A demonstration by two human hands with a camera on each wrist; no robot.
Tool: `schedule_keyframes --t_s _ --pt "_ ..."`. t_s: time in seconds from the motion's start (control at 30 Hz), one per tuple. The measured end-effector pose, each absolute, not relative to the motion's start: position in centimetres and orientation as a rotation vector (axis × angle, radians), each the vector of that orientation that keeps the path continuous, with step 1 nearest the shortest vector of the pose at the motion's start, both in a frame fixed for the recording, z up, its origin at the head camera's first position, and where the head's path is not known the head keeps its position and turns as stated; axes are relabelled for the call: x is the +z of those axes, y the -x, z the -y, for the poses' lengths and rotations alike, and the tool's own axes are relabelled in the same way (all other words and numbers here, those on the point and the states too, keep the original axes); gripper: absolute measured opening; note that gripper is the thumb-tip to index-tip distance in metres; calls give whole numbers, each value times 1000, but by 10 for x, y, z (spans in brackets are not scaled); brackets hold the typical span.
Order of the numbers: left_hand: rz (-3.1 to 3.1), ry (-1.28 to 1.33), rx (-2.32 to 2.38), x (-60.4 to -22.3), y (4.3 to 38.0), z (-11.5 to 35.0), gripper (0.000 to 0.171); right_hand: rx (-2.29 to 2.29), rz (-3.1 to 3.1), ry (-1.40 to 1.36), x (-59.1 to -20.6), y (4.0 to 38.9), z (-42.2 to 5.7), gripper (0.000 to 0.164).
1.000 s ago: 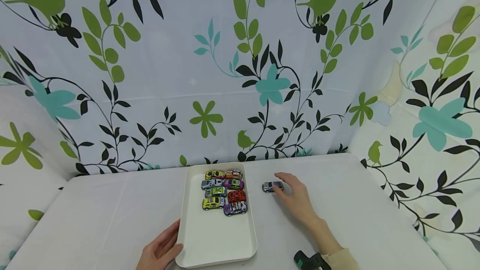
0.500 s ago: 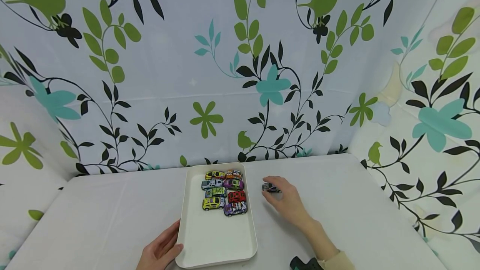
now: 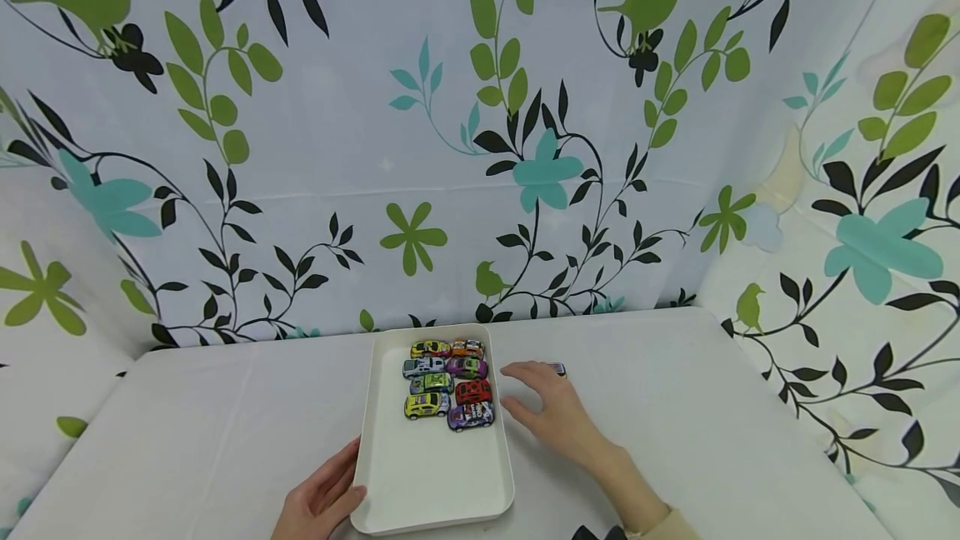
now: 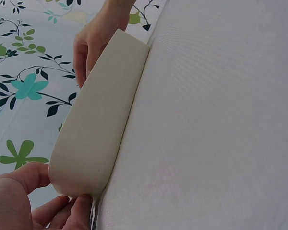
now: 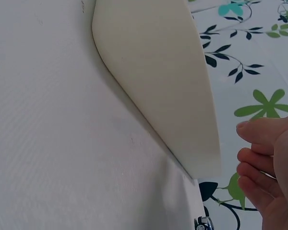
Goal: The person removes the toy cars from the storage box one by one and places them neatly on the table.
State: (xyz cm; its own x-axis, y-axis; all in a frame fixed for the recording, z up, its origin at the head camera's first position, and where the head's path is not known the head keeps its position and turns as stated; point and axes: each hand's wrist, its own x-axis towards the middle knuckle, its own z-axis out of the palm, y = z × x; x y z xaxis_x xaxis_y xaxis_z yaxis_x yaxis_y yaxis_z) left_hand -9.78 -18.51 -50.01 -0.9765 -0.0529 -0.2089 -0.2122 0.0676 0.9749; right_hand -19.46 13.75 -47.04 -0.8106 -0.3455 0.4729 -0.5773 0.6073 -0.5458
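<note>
A white tray [image 3: 431, 477] lies on the table with several small toy cars in its upper right part, among them a red car [image 3: 473, 392] and a purple car [image 3: 470, 416]. My left hand [image 3: 322, 494] holds the tray's left side, its thumb over the rim. In the left wrist view, thumb and fingers of that left hand [image 4: 57, 201] pinch the tray's end wall. My right hand [image 3: 555, 411] hovers beside the tray's right rim, thumb and fingers apart, nothing between them. Behind it a silver toy car [image 3: 558, 369] shows partly; the rest is hidden by the hand.
The white table [image 3: 225, 423] spreads to both sides of the tray. A patterned cloth [image 3: 337, 132] with leaves and birds hangs behind it, and another side of it [image 3: 840, 340] rises at the right.
My right hand has moved left, from over the silver car to the tray's right rim. That car stays on the table. My left hand and the tray have not visibly moved.
</note>
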Motion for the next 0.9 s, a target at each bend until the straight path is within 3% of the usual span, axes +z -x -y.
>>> schedule_keyframes --t_s 0.47,0.9 --pt "-2202 291 2057 -500 99 187 70 970 2460 -1016 -472 191 -113 40" --pt "-2141 331 2068 -502 100 187 72 761 2625 -1094 -472 187 -97 36"
